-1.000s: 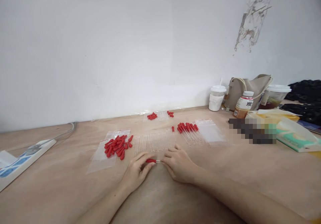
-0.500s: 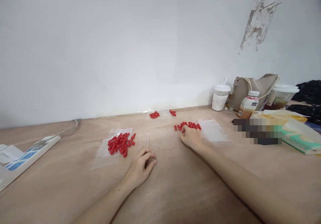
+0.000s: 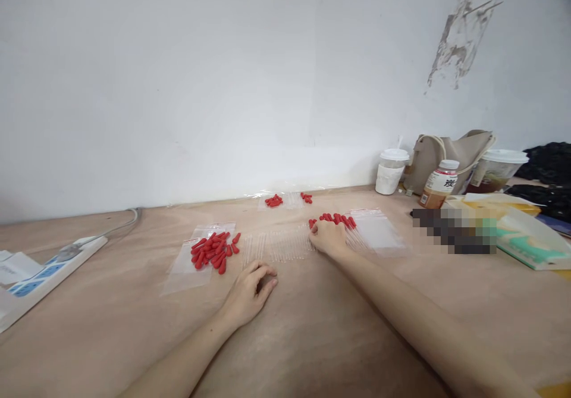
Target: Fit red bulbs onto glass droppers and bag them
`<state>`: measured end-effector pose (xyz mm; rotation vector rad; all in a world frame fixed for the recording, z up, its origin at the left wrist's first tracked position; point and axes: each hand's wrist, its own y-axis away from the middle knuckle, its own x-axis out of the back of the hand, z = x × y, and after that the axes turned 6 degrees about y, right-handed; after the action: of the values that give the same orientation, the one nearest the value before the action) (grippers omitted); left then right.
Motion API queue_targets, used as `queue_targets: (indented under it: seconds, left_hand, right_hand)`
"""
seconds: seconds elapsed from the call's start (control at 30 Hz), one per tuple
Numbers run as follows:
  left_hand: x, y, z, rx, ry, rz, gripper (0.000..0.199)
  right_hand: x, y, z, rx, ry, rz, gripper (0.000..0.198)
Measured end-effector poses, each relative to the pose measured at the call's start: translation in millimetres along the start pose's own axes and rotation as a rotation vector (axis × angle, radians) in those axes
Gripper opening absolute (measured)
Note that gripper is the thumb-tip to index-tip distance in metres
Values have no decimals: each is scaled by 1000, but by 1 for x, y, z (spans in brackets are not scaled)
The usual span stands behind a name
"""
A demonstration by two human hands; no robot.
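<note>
My right hand (image 3: 329,238) is closed, fingertips down at the left end of a row of droppers, clear tubes with red rubber bulbs (image 3: 334,217). Its fingers are on the leftmost dropper, just below the bulb; the grip itself is partly hidden. To the left of that hand lies a row of bare clear tubes (image 3: 285,246), side by side. My left hand (image 3: 250,291) rests on the table below the left end of the tubes, fingers curved and thumb apart, holding nothing. A pile of loose red bulbs (image 3: 214,250) lies on a clear zip bag (image 3: 182,274) farther left.
Another zip bag (image 3: 379,231) lies right of the droppers. Near the wall are more red bulbs (image 3: 273,201) and tubes on plastic. A power strip (image 3: 53,279) sits at left. A lidded cup (image 3: 391,172), a bottle (image 3: 441,185), a handbag (image 3: 417,169) and a tissue pack (image 3: 530,243) stand right.
My right hand has shifted slightly left, toward the end of the dropper row. My left hand stays in nearly the same place. The whole view has moved a little.
</note>
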<state>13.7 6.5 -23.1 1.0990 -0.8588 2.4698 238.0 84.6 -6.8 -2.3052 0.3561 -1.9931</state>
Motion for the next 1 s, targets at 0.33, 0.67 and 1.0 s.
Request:
queue_targets:
  seconds: [0.33, 0.67, 1.0]
  left_hand:
    - [0, 0, -1, 15, 0, -7, 16]
    - [15, -4, -9, 73, -178, 177, 11]
    - [71, -62, -64, 343, -572, 259, 19]
  right_hand:
    - [-3, -17, -13, -83, 52, -126, 23]
    - [21, 10, 1, -14, 42, -76, 30]
    - [1, 81, 29, 529, -162, 260, 28]
